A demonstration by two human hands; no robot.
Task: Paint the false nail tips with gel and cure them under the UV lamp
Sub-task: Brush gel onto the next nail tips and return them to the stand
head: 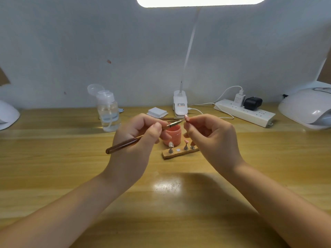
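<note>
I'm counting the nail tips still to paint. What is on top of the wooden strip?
On the wooden strip: three small metal stands, one with a clear tip, one with a pink tip, and one bare round pad. The right hand hides the third stand's top.

Brown translucent brush (125, 143) with gold ferrule; coral-pink gel jar (172, 134); pink nail tip (186, 118); yellow wood-grain counter (179, 203); white UV lamp (304, 108).

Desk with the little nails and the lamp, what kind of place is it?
Probably a home nail-art desk: a brush painting a false nail tip, a pink gel jar, and a UV lamp.
</note>
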